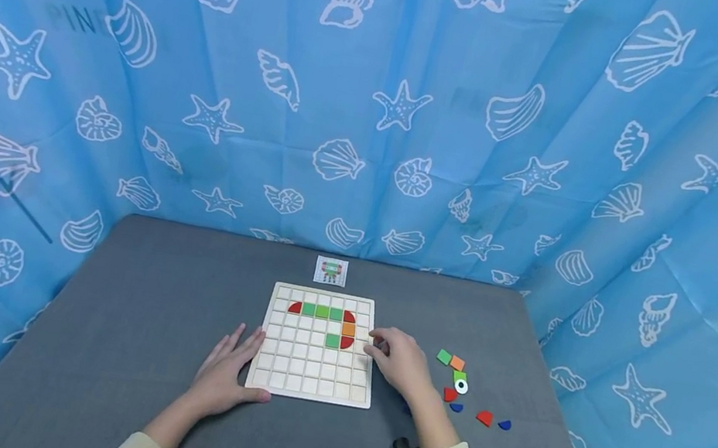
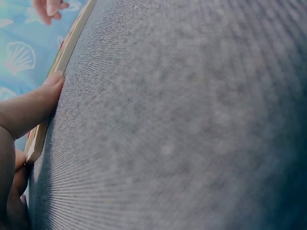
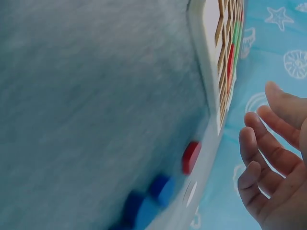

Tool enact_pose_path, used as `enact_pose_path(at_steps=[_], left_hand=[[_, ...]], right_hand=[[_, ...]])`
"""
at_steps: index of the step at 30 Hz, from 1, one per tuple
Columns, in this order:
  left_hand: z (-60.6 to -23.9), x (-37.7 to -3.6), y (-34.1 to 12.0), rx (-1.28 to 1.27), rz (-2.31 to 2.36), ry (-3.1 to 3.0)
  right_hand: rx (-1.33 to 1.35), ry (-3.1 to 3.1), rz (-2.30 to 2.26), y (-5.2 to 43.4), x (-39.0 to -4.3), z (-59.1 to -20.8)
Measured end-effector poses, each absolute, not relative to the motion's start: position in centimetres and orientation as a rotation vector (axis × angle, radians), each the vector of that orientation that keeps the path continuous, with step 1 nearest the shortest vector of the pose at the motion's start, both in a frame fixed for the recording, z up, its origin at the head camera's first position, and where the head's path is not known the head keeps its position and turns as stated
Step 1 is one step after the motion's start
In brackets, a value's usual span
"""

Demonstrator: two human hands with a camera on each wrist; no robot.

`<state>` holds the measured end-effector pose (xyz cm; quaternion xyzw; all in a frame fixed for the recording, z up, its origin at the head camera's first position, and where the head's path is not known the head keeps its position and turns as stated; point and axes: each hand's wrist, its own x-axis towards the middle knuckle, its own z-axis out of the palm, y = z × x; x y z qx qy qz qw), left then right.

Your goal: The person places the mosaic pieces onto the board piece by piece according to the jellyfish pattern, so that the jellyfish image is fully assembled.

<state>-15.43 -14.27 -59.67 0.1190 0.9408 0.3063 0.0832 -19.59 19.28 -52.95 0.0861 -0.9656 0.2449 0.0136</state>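
Both hands sit at the wooden grid board [image 1: 312, 373]. From my remote seat I see the left hand [image 1: 227, 375] lying flat and relaxed on the grey table [image 1: 121, 343], thumb against the board's seven o'clock corner. Right hand [image 1: 398, 359] hovers at the board's three o'clock edge, fingers loosely spread and grasping nothing. Red, green and orange tiles [image 1: 322, 312] fill cells near twelve o'clock. Loose tiles [image 1: 460, 387] lie at three o'clock. A small pattern card [image 1: 330, 271] lies beyond; its print looks too small to read.
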Motion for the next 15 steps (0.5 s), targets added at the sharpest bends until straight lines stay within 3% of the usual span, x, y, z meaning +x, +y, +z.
enact_pose_path(at_steps=[15], left_hand=[[-59.6, -15.4, -14.2, 0.315, 0.892, 2.819]], right_hand=[[0.043, -2.976, 0.814, 24.9, -18.5, -53.5]])
